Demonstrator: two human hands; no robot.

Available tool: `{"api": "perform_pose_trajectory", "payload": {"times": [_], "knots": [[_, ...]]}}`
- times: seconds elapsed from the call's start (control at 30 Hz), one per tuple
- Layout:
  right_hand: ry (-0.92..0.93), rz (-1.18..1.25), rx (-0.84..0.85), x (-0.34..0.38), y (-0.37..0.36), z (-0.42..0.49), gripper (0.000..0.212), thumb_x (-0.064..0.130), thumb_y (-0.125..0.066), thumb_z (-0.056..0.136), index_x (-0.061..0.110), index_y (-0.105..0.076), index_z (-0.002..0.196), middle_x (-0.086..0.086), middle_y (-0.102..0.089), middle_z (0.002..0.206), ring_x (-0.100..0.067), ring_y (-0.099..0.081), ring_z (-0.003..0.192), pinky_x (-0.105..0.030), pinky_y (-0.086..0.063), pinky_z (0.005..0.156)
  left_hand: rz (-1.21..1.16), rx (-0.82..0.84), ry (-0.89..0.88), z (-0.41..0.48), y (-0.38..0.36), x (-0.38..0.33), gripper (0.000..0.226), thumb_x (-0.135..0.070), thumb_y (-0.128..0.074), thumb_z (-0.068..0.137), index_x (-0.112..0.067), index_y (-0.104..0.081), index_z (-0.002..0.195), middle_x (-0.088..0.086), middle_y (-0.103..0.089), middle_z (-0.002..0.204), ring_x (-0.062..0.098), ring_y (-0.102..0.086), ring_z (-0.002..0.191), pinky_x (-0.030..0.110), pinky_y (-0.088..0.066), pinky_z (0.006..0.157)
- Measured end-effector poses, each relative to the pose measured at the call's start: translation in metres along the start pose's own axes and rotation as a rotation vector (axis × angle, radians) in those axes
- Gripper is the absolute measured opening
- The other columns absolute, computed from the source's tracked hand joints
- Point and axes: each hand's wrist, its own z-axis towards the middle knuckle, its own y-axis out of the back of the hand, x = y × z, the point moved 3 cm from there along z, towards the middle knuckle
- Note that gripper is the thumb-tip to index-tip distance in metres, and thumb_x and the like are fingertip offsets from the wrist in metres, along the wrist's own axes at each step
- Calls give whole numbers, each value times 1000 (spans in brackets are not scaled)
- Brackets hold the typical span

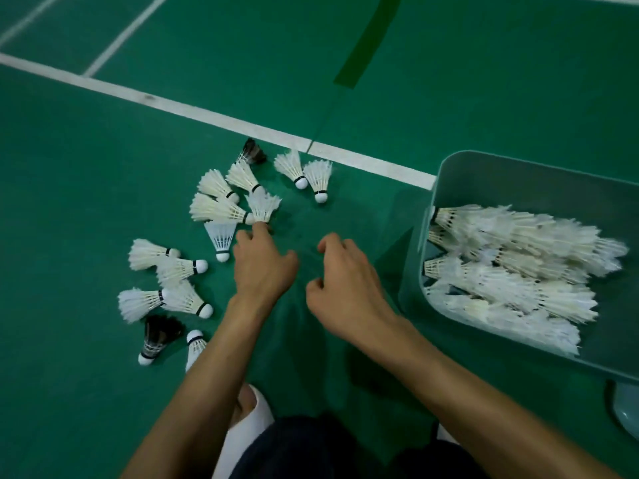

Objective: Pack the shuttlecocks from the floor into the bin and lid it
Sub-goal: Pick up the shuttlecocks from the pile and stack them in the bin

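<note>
- Left grip (pixel 264 267) reaches a shuttlecock (pixel 263 207) on the floor (pixel 103 167); whether it is pinched, cannot tell. Right grip (pixel 345 288) hangs loosely curled, holding nothing.
- Best lifted by the cork, sparing the feathers, then laid in the bin (pixel 536 188) nearby.

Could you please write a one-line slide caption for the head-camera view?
Left hand pinches a white shuttlecock on the green court floor; right hand hovers empty near the bin of packed shuttlecocks.
</note>
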Motion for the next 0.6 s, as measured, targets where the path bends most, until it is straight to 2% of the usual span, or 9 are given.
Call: {"api": "perform_pose_trajectory", "payload": {"times": [0.1,0.17,0.27,0.33,0.43,0.53,0.6], "knots": [[-74,-78,-32,-4,-20,37,54,23,-65,88,13,-42,135,-14,-45,138,-34,-44,127,-40,-41,101,118,-136,155,30,2,16,81,-29,-76,78,-15,-33,145,20,-28,149,44,-30,136,60,-38,105],[-104,-113,-59,-1,-33,65,65,23,-68,86,14,-38,143,-15,-36,150,-36,-40,131,-42,-41,104,139,-146,210,49,4,31,103,-36,-80,78,-28,-16,157,20,-10,161,45,-14,147,72,-27,110],[-83,-140,-69,14,-51,111,73,20,-71,85,15,-35,148,-15,-21,162,-38,-35,136,-45,-41,105,138,-125,232,80,8,55,116,-47,-82,78,-38,0,160,19,4,167,45,-2,153,74,-19,113],[-7,-139,-108,28,-63,144,72,15,-70,85,14,-37,148,-13,-22,163,-38,-34,138,-46,-43,105,124,-131,218,98,13,70,114,-46,-79,79,-38,0,161,19,1,167,45,-12,150,70,-26,113],[129,-182,-146,47,-83,184,62,16,-68,87,10,-43,143,-12,-40,154,-34,-40,133,-45,-45,102,24,-122,163,120,19,86,98,-27,-69,84,-31,-9,161,20,-24,154,43,-41,132,53,-43,101],[152,-225,-131,53,-99,200,30,24,-60,93,11,-57,119,-11,-61,126,-33,-49,117,-45,-43,89,-7,-159,61,124,23,92,83,-8,-59,80,-28,-25,154,15,-45,132,40,-55,109,44,-47,82],[145,-202,-179,51,-101,199,17,27,-59,91,12,-60,99,-11,-65,106,-34,-52,105,-44,-43,82,-13,-181,35,122,27,91,76,-4,-53,80,-32,-32,147,10,-49,122,37,-58,95,41,-45,72]]}}
